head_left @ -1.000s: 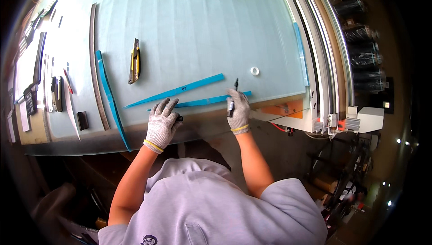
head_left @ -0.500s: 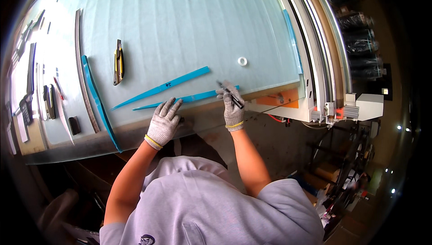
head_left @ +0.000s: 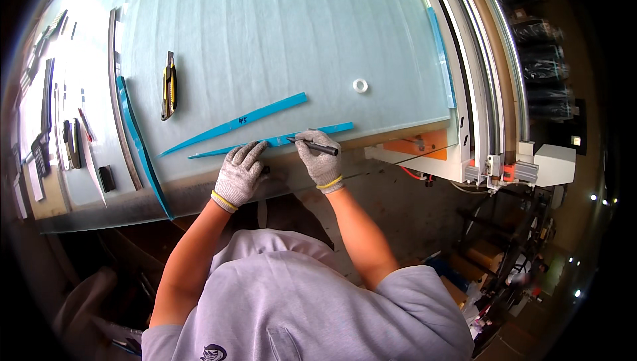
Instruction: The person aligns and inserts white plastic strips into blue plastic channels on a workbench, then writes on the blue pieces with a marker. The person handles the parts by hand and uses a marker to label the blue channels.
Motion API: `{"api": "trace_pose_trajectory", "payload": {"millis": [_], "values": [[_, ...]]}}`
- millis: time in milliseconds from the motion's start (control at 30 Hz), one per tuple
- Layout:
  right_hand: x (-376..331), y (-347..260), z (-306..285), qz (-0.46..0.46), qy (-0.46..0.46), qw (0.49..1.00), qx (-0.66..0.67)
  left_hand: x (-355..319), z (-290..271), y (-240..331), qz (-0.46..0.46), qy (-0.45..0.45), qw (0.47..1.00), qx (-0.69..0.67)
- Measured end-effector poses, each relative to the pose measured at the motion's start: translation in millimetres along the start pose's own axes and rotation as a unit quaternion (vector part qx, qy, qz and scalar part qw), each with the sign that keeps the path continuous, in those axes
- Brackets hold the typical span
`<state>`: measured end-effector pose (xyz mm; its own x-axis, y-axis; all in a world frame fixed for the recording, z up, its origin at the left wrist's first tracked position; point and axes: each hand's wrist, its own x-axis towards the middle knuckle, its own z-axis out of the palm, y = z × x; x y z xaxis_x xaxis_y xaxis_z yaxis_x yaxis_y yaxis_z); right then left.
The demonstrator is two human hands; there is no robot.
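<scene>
Both hands wear grey knit gloves with yellow cuffs. My right hand (head_left: 320, 155) is closed around a black marker pen (head_left: 325, 149), its tip touching or just over the nearer blue strip (head_left: 332, 129). My left hand (head_left: 240, 174) rests with fingers stretched out, its fingertips on the same strip near the table's front edge. Behind it lies another tapered blue strip (head_left: 265, 109) with dark handwriting on it. A white tape roll (head_left: 360, 85) sits to the right of the strips. To the left lies a yellow and black utility knife (head_left: 169, 89).
The strips lie on a large pale table (head_left: 239, 29). A longer blue strip (head_left: 136, 132) hangs over the front edge at left, beside a dark metal bar (head_left: 114, 82). Farther left are more cutters (head_left: 71, 143) and a small black block (head_left: 106, 178). A machine rail (head_left: 488, 62) bounds the right side.
My right hand has moved left and lowered the marker pen to the nearer blue strip. My left hand stays on that strip. The view has shifted slightly.
</scene>
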<state>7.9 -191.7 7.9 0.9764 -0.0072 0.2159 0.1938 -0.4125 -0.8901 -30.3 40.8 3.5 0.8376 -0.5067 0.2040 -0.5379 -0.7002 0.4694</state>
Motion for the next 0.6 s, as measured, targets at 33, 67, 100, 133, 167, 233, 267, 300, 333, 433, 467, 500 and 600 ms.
{"api": "trace_pose_trajectory", "payload": {"millis": [33,67,100,133,167,233,267,300,333,433,467,500,600], "values": [[1.5,0.4,0.9,-0.015,-0.001,1.0,-0.011,0.3,0.1,0.0,0.0,-0.001,1.0,0.001],[2.5,0.6,1.6,-0.03,-0.002,0.999,-0.021,0.4,0.2,0.0,-0.001,-0.002,1.0,0.003],[3.0,0.7,2.0,-0.035,-0.003,0.999,-0.028,0.3,0.2,0.0,-0.002,-0.002,1.0,0.003],[3.4,0.9,2.1,-0.04,-0.003,0.999,-0.036,0.4,1.0,0.0,-0.002,-0.001,1.0,0.002],[3.7,1.2,2.2,-0.046,-0.004,0.998,-0.044,0.4,1.4,-0.1,-0.003,0.0,1.0,0.002],[3.3,1.4,1.8,-0.039,-0.006,0.998,-0.042,0.4,1.3,-0.2,-0.005,-0.002,1.0,0.001],[3.2,1.5,1.4,-0.036,-0.006,0.999,-0.041,0.5,1.2,-0.2,-0.007,-0.003,1.0,0.001],[3.1,1.8,0.8,-0.043,-0.01,0.998,-0.042,0.8,1.0,-0.1,-0.008,-0.004,1.0,0.0],[3.0,2.3,-0.2,-0.05,-0.014,0.998,-0.044,1.1,0.8,0.2,-0.008,-0.004,1.0,-0.002],[2.8,3.2,-0.4,-0.053,-0.016,0.997,-0.047,2.0,-0.4,1.6,-0.009,-0.005,1.0,-0.002],[2.9,3.3,-0.2,-0.051,-0.015,0.997,-0.048,2.1,-0.8,1.9,-0.009,-0.005,1.0,-0.001],[2.9,3.0,-0.1,-0.046,-0.012,0.998,-0.038,1.8,-0.4,1.8,-0.01,-0.004,1.0,-0.001],[2.9,1.0,-0.4,-0.025,-0.008,0.999,-0.026,1.2,0.6,0.8,-0.011,-0.002,1.0,0.0]]}}
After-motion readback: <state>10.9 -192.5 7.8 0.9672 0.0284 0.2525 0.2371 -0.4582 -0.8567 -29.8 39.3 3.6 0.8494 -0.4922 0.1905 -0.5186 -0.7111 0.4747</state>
